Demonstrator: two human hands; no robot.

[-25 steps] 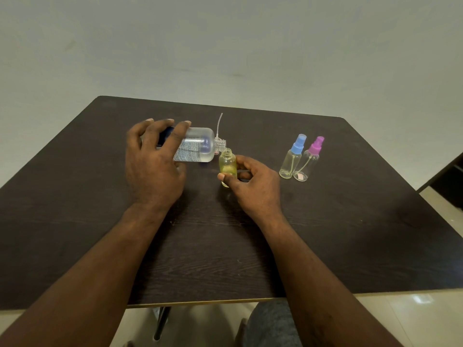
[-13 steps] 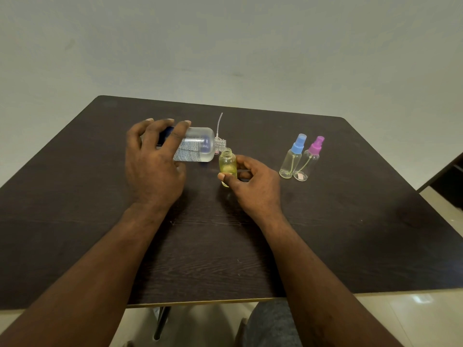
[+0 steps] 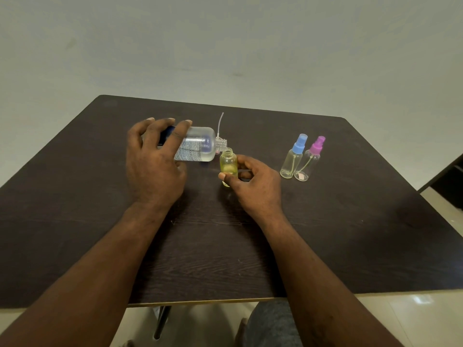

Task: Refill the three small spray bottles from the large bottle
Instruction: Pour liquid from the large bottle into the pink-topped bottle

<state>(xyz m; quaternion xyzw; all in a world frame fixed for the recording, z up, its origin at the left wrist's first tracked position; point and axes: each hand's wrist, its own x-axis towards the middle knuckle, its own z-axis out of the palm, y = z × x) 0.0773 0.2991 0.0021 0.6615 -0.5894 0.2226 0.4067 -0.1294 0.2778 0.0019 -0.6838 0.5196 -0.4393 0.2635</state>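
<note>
the left hand (image 3: 155, 166) had the large bottle (image 3: 198, 147) gripped and tipped on its side so its open neck sat right over the mouth of the small yellow bottle (image 3: 228, 167), which the right hand (image 3: 253, 184) pinched upright on the table (image 3: 350, 221), i'd guess to keep it from tipping while filling. the blue-capped bottle (image 3: 294, 159) and pink-capped bottle (image 3: 309, 162) stood capped off to the right, touching or nearly, probably waiting their turn. couldn't make out any stream or the fill level, and a thin tube (image 3: 220, 123) poked up behind the neck, likely the removed sprayer's, mostly hidden.
</note>
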